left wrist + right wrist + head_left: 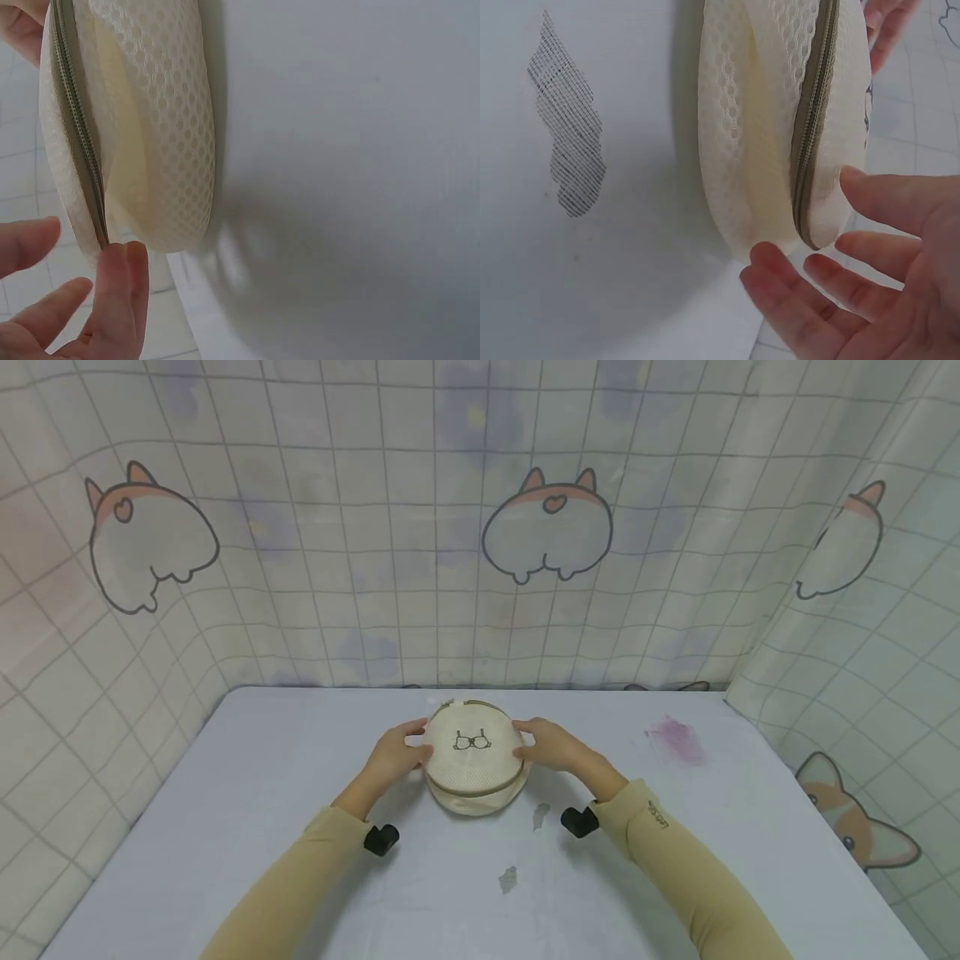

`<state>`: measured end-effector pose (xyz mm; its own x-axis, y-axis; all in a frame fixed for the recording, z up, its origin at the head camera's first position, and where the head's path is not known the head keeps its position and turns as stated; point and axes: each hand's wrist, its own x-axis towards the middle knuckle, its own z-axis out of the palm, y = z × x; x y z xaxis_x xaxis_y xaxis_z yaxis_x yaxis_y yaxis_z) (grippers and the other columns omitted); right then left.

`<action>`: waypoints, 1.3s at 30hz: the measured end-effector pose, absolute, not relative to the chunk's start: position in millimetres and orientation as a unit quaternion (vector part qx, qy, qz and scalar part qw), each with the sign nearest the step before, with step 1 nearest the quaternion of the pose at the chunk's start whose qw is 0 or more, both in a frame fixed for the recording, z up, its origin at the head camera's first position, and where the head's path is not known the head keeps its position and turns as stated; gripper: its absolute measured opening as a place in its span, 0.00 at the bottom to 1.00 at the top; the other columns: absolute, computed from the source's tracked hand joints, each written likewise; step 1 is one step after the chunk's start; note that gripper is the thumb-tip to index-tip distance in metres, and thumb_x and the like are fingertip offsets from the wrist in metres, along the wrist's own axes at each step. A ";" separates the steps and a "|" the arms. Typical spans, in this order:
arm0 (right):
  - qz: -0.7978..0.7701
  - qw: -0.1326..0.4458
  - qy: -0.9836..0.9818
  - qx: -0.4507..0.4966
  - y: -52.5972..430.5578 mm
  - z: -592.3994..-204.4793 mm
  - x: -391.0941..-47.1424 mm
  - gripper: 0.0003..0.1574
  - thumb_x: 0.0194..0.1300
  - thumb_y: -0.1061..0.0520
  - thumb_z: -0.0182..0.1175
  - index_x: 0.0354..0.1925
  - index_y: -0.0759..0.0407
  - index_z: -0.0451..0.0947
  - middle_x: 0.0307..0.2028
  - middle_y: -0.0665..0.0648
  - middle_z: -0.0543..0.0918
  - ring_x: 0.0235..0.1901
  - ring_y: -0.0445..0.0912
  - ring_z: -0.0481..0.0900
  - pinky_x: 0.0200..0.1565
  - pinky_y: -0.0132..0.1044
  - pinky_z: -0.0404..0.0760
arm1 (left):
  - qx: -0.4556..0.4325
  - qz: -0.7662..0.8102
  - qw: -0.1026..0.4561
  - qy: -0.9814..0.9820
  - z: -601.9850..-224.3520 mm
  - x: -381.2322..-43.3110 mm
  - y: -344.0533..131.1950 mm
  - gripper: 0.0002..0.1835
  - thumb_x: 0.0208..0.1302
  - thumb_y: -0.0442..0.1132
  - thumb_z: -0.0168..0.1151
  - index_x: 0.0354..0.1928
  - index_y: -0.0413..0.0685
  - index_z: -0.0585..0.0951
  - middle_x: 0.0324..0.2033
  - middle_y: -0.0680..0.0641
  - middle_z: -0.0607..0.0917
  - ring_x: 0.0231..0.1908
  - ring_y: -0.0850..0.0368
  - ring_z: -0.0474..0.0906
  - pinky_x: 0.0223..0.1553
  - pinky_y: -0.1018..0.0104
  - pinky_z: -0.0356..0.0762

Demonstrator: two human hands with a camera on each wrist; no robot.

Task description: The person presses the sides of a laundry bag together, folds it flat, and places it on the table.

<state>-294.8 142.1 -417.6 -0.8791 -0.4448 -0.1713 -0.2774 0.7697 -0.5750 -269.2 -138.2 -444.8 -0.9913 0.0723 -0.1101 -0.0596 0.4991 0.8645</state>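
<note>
A round cream mesh laundry bag (474,747) with a zipper and a printed pair of glasses on its top sits on the white table. My left hand (395,752) holds its left side. In the left wrist view, the fingertips (120,259) meet the zippered rim while the thumb is beside the lid. On the opposite side, my right hand (553,745) holds the bag, its thumb (877,196) against the lid and the other fingers by the lower edge. The zipper (815,112) runs around the rim. Below it, the soft mesh side is creased.
The white table (300,743) reaches a grid-patterned curtain (360,543) printed with cartoon corgis at the back and sides. A pink stain (678,741) marks the table at right. Grey patches (508,880) lie nearer. Black wrist cameras (382,840) sit by both cuffs.
</note>
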 end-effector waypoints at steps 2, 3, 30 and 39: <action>-0.254 0.140 0.933 -0.212 141.3 -416.8 -293.3 0.39 0.76 0.55 0.61 0.75 0.70 0.61 0.71 0.73 0.65 0.71 0.65 0.63 0.71 0.57 0.63 | 0.018 0.477 0.057 0.877 -443.5 -268.9 -138.5 0.32 0.70 0.35 0.61 0.75 0.38 0.67 0.69 0.34 0.72 0.54 0.41 0.82 0.52 0.54 0.83; -0.251 0.141 0.933 -0.217 140.8 -416.5 -292.3 0.39 0.76 0.54 0.60 0.75 0.70 0.60 0.72 0.73 0.64 0.72 0.65 0.63 0.72 0.56 0.62 | 0.024 0.468 0.055 0.882 -443.0 -268.9 -138.7 0.32 0.71 0.36 0.62 0.75 0.38 0.67 0.69 0.34 0.72 0.57 0.40 0.80 0.53 0.52 0.82; -0.146 0.097 0.934 -0.311 125.2 -433.8 -284.4 0.52 0.78 0.35 0.52 0.81 0.63 0.45 0.80 0.69 0.43 0.75 0.73 0.41 0.70 0.68 0.57 | 0.200 0.173 -0.008 0.964 -452.8 -261.1 -130.6 0.36 0.80 0.55 0.48 0.79 0.40 0.57 0.78 0.36 0.57 0.75 0.33 0.53 0.64 0.27 0.63; -0.147 0.141 0.937 -0.284 119.2 -438.3 -284.7 0.58 0.76 0.29 0.49 0.83 0.58 0.37 0.81 0.64 0.35 0.77 0.70 0.37 0.68 0.72 0.57 | 0.197 0.155 0.023 0.968 -454.3 -263.3 -126.1 0.41 0.80 0.61 0.46 0.81 0.43 0.52 0.80 0.39 0.51 0.77 0.35 0.47 0.68 0.27 0.53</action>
